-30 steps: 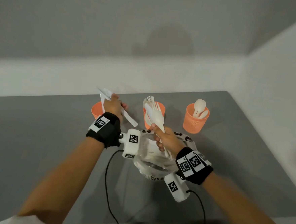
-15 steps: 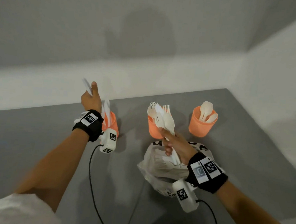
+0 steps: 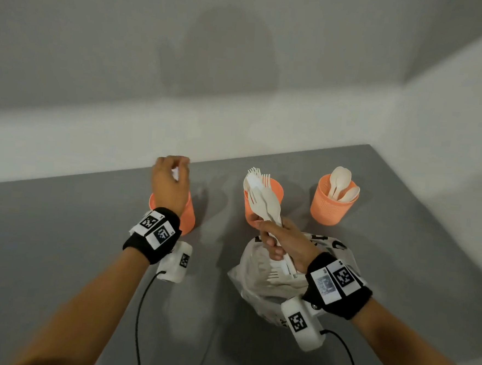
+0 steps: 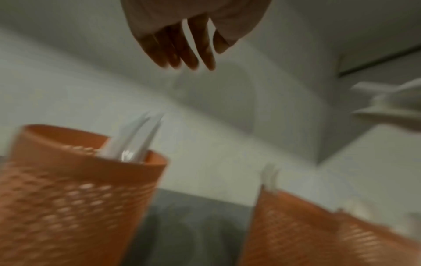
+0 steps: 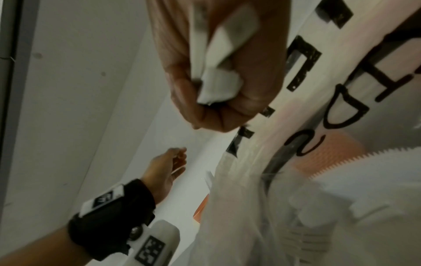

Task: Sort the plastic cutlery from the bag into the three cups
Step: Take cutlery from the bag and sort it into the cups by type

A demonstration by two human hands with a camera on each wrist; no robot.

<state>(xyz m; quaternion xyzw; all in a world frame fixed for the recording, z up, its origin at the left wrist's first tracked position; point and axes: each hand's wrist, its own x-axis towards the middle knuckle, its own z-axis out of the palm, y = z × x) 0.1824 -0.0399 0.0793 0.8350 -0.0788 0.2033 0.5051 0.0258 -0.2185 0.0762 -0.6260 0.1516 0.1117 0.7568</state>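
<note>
Head view: right hand above bag, fingers clamped round handles of fork bundle, tines up beside middle cup. Forks look light, thin, slick, likely to fan or slip; best held low on handles, as now. Bag soft, crinkly, more cutlery inside, lying on table. Left hand raised over left cup, wrist bent down; left wrist view shows fingers hanging loose, apart, empty, knives standing in cup. Right cup holds spoons.
</note>
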